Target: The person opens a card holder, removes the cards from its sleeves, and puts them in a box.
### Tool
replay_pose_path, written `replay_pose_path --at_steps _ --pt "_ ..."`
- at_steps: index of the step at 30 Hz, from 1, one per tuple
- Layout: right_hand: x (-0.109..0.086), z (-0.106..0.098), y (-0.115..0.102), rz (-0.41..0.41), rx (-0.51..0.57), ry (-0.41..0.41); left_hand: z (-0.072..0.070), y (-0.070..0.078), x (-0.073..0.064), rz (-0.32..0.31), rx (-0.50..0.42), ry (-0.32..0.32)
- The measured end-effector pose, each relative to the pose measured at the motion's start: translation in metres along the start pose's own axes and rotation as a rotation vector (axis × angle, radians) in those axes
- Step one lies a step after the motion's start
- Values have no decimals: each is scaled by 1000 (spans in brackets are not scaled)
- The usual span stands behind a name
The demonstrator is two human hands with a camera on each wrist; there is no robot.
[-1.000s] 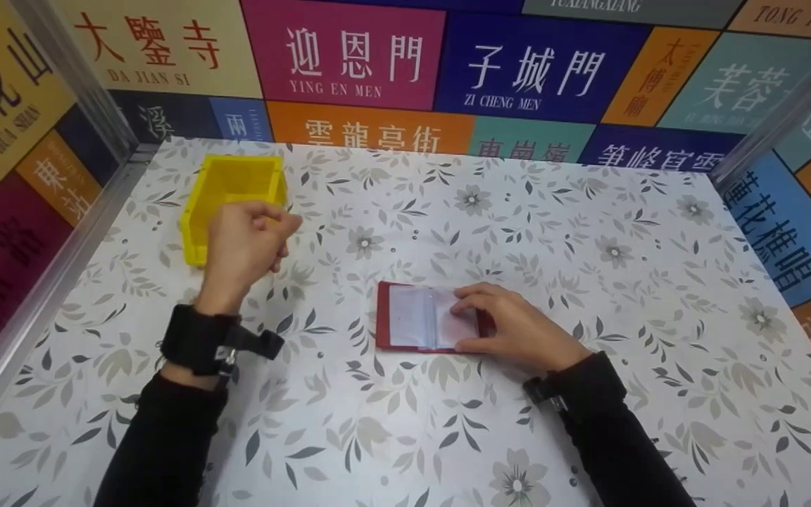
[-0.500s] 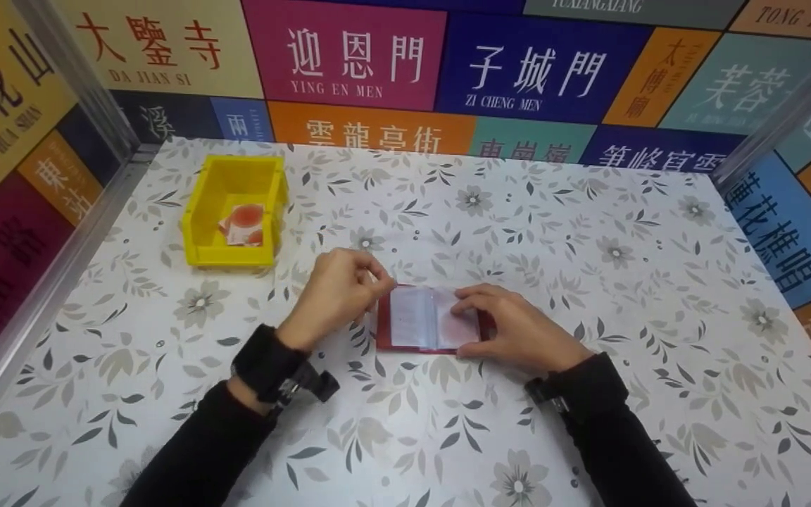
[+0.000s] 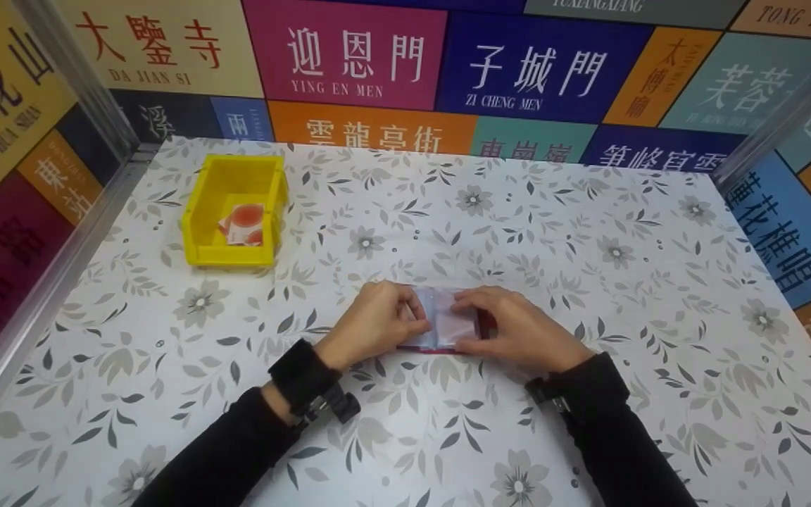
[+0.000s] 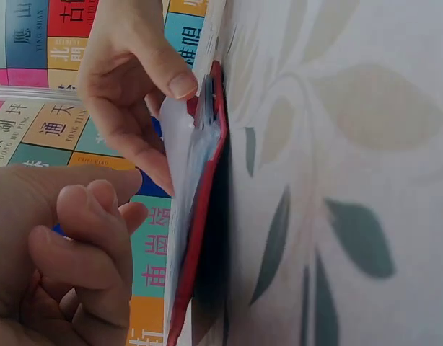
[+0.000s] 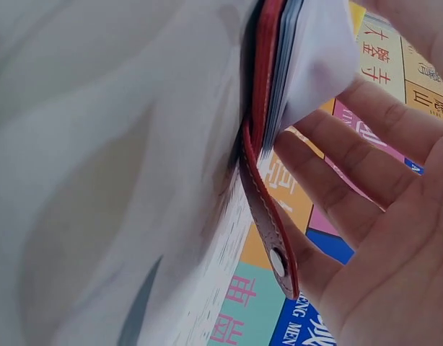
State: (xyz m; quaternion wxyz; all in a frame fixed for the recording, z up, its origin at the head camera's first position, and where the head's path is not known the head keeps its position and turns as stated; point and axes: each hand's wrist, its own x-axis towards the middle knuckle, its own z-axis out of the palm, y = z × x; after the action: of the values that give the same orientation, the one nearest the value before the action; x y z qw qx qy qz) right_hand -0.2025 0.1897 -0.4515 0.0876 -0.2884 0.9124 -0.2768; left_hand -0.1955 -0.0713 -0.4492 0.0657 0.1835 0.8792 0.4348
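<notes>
A small red card holder point(image 3: 419, 350) lies opened out on the table, with clear plastic sleeves point(image 3: 456, 324) inside. My left hand point(image 3: 377, 320) hovers over its left half, fingers curled and tips close to the spine; nothing shows between them in the left wrist view. My right hand point(image 3: 518, 331) grips the right side, thumb at the near corner and fingers on the sleeve. One sleeve point(image 5: 322, 65) stands raised off the stack in the right wrist view. A red strap point(image 5: 268, 216) with a metal snap hangs at that edge. Most of the left half is hidden in the head view.
A yellow bin point(image 3: 233, 255) stands at the back left, holding several red-and-white cards point(image 3: 243, 225). Printed panels point(image 3: 349, 56) wall the table at the back and sides. The tabletop point(image 3: 588, 211) has a floral pattern.
My left hand has left the yellow bin and come right and nearer, onto the card holder's left half. The right hand has stayed at the holder's right side.
</notes>
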Motion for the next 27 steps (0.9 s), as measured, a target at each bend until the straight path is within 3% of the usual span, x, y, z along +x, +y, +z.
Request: replay_pose_path --at_steps 5,13,20,27 --pt "-1 0 0 -20 7 27 9 2 0 52 40 -11" --pt "-2 1 0 -47 24 54 20 5 1 56 94 -44" --pt "-1 0 -1 -49 27 56 24 4 3 114 121 -12" --pt "-1 0 -1 -64 24 67 23 5 1 93 123 -41"
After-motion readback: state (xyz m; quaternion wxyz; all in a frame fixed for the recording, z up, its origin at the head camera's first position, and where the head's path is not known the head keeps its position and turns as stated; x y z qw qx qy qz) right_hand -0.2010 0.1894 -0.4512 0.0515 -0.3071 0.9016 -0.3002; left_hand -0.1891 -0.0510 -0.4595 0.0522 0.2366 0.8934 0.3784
